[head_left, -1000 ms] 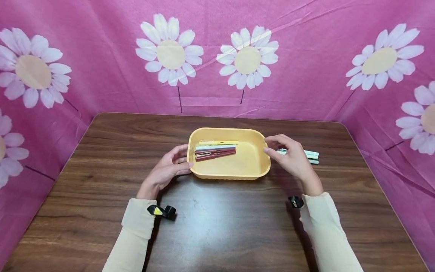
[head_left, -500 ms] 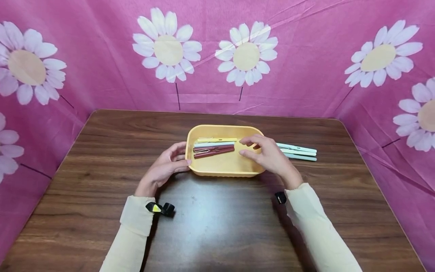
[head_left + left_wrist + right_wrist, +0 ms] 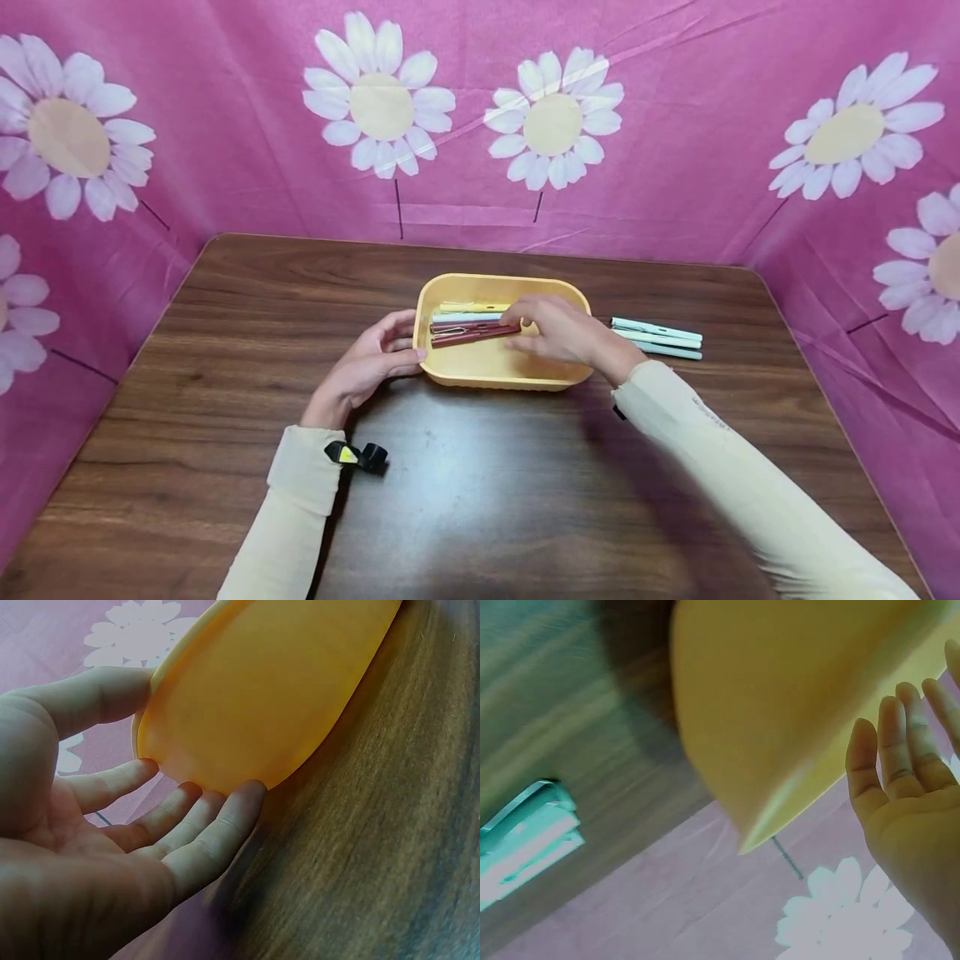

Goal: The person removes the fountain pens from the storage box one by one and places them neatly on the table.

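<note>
A yellow plastic bin (image 3: 480, 372) stands on the wooden table. Inside its left half lie a yellow pen (image 3: 465, 307), a pale blue pen (image 3: 461, 317) and dark red pens (image 3: 465, 337) with clips. My left hand (image 3: 372, 354) holds the bin's left end, thumb at the rim and fingertips against the outer wall (image 3: 247, 690). My right hand (image 3: 558, 329) reaches over the right part of the bin, its fingertips right at the pens' right ends and overlapping them. In the right wrist view, the right hand's fingers (image 3: 892, 742) are spread and loosely bent.
Right of the bin, several mint and pale green pens (image 3: 656, 337) lie side by side on the table (image 3: 480, 492). A pink cloth (image 3: 465, 200) with printed daisies hangs behind the table and along both sides.
My right hand has moved left from the bin's right rim into the bin, up to the pens. The left hand stays on the left end.
</note>
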`<state>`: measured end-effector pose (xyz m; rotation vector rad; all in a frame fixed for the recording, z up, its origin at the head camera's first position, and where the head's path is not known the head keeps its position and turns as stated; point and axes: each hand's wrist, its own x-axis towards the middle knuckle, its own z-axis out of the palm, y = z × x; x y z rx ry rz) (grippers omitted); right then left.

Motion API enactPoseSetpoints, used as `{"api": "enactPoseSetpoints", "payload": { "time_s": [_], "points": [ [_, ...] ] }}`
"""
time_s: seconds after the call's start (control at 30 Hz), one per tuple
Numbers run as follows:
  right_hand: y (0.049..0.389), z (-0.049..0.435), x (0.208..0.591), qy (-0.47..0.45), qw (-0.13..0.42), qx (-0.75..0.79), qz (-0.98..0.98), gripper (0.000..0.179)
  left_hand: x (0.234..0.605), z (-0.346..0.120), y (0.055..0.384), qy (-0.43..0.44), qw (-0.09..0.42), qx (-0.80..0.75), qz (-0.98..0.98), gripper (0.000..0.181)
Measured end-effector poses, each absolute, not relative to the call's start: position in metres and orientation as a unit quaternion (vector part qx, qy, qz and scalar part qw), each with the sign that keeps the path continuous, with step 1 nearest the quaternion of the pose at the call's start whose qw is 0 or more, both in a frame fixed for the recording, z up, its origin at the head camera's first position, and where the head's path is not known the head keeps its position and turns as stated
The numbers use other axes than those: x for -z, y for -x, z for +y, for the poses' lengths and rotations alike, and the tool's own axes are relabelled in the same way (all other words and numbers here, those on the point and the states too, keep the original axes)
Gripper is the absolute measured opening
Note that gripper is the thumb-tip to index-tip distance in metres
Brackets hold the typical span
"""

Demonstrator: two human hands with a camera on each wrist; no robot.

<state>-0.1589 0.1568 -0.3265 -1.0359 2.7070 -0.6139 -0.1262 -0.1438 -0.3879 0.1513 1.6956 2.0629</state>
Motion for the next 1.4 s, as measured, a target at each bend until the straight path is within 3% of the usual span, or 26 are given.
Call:
{"api": "enactPoseSetpoints", "payload": {
  "time_s": [0.43, 1.03, 1.4],
  "points": [
    [0.177, 0.13, 0.326, 0.35, 0.151, 0.205, 0.901, 0.017, 0.389, -0.136, 0.128, -0.062, 0.243, -0.749, 0.613, 0.071],
    [0.194, 0.111, 0.351, 0.304, 0.193, 0.288, 0.888, 0.026, 0.388, -0.144, 0.125, -0.053, 0.229, -0.746, 0.623, 0.071],
    [0.187, 0.103, 0.369, 0.286, 0.156, 0.3, 0.896, 0.022, 0.391, -0.143, 0.125, -0.065, 0.221, -0.744, 0.627, 0.072]
  ]
}}
